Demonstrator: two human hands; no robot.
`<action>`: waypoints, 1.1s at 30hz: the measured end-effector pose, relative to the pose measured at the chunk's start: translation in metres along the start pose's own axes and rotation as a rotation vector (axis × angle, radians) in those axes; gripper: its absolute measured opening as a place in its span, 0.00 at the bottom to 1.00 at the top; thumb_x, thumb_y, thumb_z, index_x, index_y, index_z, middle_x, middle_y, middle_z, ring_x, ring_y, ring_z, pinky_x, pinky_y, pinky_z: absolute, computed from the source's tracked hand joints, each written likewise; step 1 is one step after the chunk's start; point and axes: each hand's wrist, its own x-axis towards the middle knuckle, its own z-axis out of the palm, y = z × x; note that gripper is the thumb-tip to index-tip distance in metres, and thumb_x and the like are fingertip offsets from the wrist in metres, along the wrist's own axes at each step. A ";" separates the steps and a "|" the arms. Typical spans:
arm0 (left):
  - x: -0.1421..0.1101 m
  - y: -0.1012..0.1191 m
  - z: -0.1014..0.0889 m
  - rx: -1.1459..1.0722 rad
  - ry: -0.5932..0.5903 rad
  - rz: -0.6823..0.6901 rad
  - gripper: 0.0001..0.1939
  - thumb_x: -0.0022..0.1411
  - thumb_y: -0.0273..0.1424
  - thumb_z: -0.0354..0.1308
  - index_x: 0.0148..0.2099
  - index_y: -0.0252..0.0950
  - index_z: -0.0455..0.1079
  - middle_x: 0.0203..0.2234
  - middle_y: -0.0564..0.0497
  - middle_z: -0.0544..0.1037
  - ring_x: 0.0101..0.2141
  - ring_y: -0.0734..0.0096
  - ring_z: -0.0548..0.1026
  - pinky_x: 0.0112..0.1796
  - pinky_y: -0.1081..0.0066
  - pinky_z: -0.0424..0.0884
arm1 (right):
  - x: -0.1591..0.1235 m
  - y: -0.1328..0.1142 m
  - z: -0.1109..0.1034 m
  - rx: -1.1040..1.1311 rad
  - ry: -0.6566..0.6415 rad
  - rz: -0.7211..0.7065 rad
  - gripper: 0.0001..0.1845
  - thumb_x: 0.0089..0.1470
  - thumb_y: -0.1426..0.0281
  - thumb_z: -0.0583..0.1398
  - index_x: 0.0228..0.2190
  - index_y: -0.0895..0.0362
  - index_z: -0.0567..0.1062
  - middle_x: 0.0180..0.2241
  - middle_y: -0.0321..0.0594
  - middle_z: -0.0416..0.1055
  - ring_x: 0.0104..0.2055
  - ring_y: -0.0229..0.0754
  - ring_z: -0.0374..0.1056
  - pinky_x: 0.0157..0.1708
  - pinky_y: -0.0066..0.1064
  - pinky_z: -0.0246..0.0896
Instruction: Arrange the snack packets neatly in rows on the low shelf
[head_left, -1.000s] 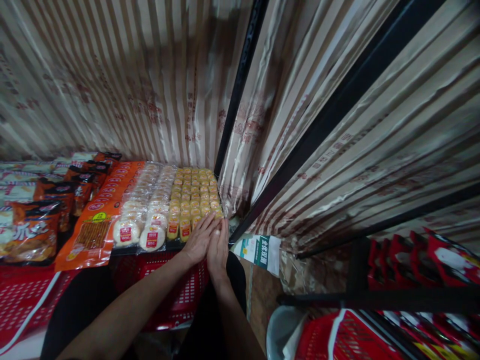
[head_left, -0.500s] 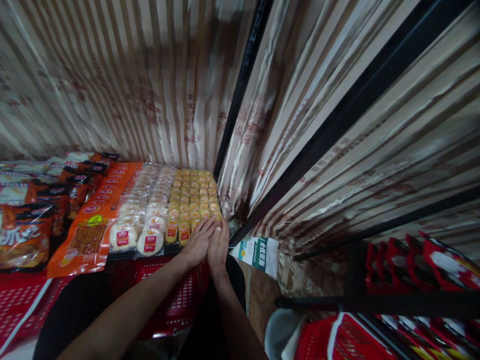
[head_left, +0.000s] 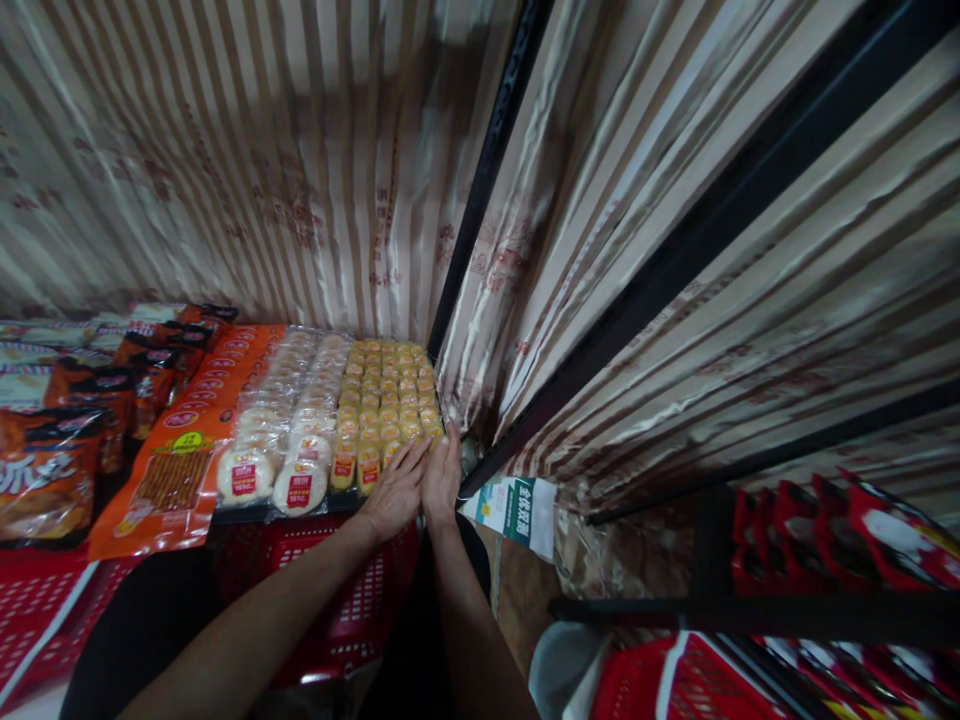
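Note:
My left hand (head_left: 399,488) lies flat with its fingers stretched over the front right part of the rows of small yellow wrapped cakes (head_left: 390,385). Beside it, my right hand (head_left: 442,474) is held on edge, fingers straight, along the right end of those rows. Neither hand grips anything, though the fingertips hide the corner cakes. To the left stand two rows of white round wrapped cakes (head_left: 300,487) with red labels. Farther left, orange packs of brown sticks (head_left: 180,475) overlap in a line.
Orange and black snack bags (head_left: 45,480) fill the shelf's left. Red baskets (head_left: 330,560) sit below. A black post (head_left: 487,190) and a slanting black bar (head_left: 645,290) stand before the striped curtain (head_left: 315,150). Red packs (head_left: 795,530) stand at right, near a white-green leaflet (head_left: 517,510).
My hands have moved slightly apart: the right has shifted a little right and turned more on edge, while the left stays nearly in place. The cakes look unchanged.

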 end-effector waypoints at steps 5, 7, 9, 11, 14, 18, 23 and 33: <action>-0.001 0.002 -0.003 0.022 -0.025 0.014 0.25 0.63 0.33 0.46 0.62 0.37 0.54 0.59 0.47 0.61 0.62 0.59 0.50 0.59 0.55 0.47 | -0.002 0.010 0.002 0.106 0.006 0.014 0.34 0.59 0.53 0.39 0.55 0.63 0.61 0.58 0.51 0.57 0.61 0.43 0.50 0.60 0.41 0.41; 0.000 0.003 -0.005 0.030 -0.028 0.008 0.25 0.63 0.33 0.46 0.62 0.36 0.54 0.59 0.47 0.60 0.61 0.59 0.51 0.59 0.56 0.47 | -0.001 0.011 0.002 0.148 -0.008 0.052 0.35 0.58 0.52 0.39 0.56 0.63 0.59 0.58 0.51 0.56 0.61 0.44 0.50 0.60 0.40 0.42; 0.000 0.003 -0.007 0.040 -0.021 0.009 0.25 0.63 0.32 0.46 0.62 0.36 0.54 0.59 0.46 0.60 0.61 0.59 0.51 0.59 0.56 0.47 | 0.001 0.010 0.002 0.177 -0.014 0.084 0.36 0.58 0.52 0.39 0.57 0.64 0.56 0.59 0.52 0.55 0.61 0.44 0.50 0.60 0.40 0.42; 0.000 0.004 -0.008 0.049 -0.013 0.016 0.25 0.64 0.32 0.46 0.62 0.35 0.54 0.59 0.46 0.60 0.61 0.59 0.51 0.59 0.55 0.47 | 0.002 0.008 0.002 0.171 -0.008 0.088 0.36 0.58 0.52 0.39 0.58 0.64 0.56 0.59 0.52 0.53 0.62 0.44 0.49 0.60 0.40 0.41; -0.002 0.004 -0.009 0.052 0.007 0.008 0.25 0.64 0.32 0.45 0.62 0.35 0.53 0.60 0.47 0.60 0.61 0.60 0.51 0.59 0.56 0.47 | 0.003 0.006 0.003 0.137 -0.004 0.085 0.37 0.58 0.51 0.39 0.57 0.64 0.57 0.60 0.51 0.53 0.62 0.44 0.48 0.61 0.39 0.38; -0.005 0.006 -0.010 0.027 0.026 -0.013 0.24 0.64 0.30 0.44 0.62 0.33 0.54 0.59 0.47 0.60 0.61 0.61 0.51 0.60 0.56 0.46 | 0.006 0.008 0.007 0.176 -0.004 0.152 0.36 0.58 0.52 0.38 0.57 0.63 0.58 0.60 0.50 0.52 0.63 0.44 0.47 0.61 0.39 0.39; -0.005 0.007 -0.009 -0.021 0.006 -0.032 0.24 0.62 0.31 0.46 0.61 0.35 0.56 0.59 0.46 0.62 0.61 0.60 0.52 0.59 0.54 0.47 | 0.008 0.006 0.008 0.141 -0.021 0.145 0.35 0.59 0.52 0.38 0.58 0.62 0.57 0.60 0.49 0.54 0.62 0.44 0.50 0.60 0.40 0.42; -0.011 0.007 -0.009 -0.016 0.048 -0.027 0.25 0.64 0.30 0.43 0.63 0.33 0.52 0.59 0.45 0.62 0.61 0.60 0.51 0.59 0.54 0.48 | 0.007 0.001 0.003 -0.068 -0.099 0.064 0.38 0.58 0.52 0.37 0.60 0.67 0.52 0.61 0.53 0.49 0.64 0.46 0.43 0.61 0.41 0.37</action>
